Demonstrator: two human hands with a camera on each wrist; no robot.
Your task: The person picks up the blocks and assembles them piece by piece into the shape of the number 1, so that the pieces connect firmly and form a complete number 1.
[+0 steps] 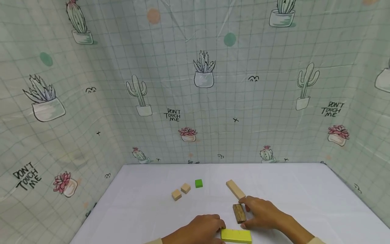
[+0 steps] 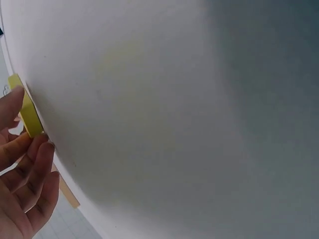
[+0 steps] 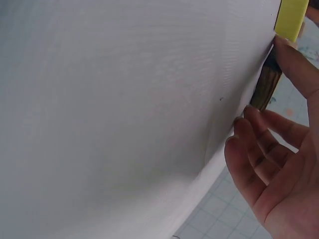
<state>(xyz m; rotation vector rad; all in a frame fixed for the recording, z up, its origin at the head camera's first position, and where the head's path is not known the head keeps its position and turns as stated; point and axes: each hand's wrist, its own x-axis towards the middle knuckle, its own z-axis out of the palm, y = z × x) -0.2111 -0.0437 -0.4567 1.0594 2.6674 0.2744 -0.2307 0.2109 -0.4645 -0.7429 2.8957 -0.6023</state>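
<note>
A yellow rectangular block (image 1: 236, 236) lies flat at the table's near edge. My left hand (image 1: 204, 227) pinches its left end, with the thumb on one side and fingers on the other; the left wrist view shows the yellow block (image 2: 31, 112) between them. Just beyond it lies a dark brown wood-grain block (image 1: 239, 213). My right hand (image 1: 263, 213) spans this block lengthwise, thumb at its near end and index finger at its far end. In the right wrist view the brown block (image 3: 266, 87) shows between thumb and fingertips.
A pale wooden plank (image 1: 235, 189) lies beyond my right fingers. Farther left are a green cube (image 1: 198, 183) and two pale wooden cubes, one (image 1: 185, 188) beside the other (image 1: 176, 195). Cactus-print cloth (image 1: 213, 108) surrounds the white table (image 1: 137, 203) at the back and sides.
</note>
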